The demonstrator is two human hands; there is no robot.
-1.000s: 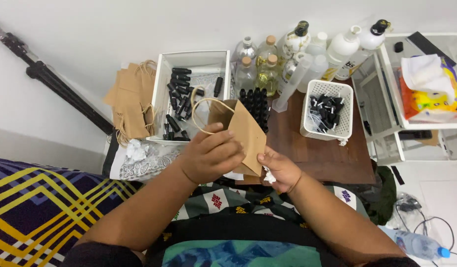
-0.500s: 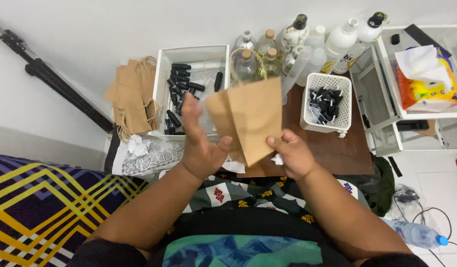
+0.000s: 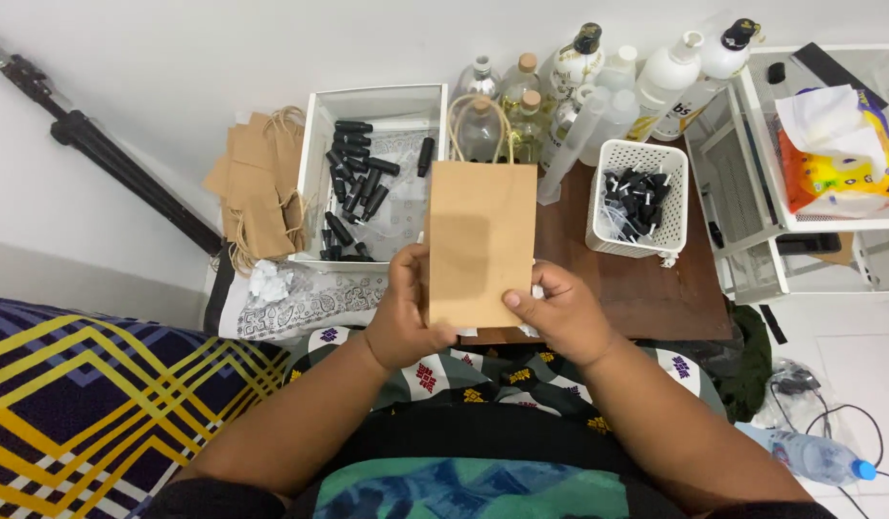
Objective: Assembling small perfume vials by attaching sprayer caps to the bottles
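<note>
Holding a flat brown paper bag upright between them, both hands sit just in front of the dark wooden tabletop. The left hand grips the bag's lower left edge, its fingers wrapped closed on the paper with the thumb across the front. The right hand grips the lower right corner, thumb pressed on the front face and the other fingers hidden behind the bag. The bag's rope handle loops up from its top edge, and the bag stands above the tabletop's near edge, covering part of it.

Behind the bag to the left lies a white tray holding many small black bottles. Further left of that tray, a pile of more brown paper bags rests against the wall. Right of the held bag, a white slotted basket on the tabletop holds black caps. Behind the bag, along the wall, stands a cluster of clear and white bottles. Far right of the bag, a white wire shelf carries a colourful tissue pack. A patterned cloth lies left of the bag's bottom edge, beneath the tray.
</note>
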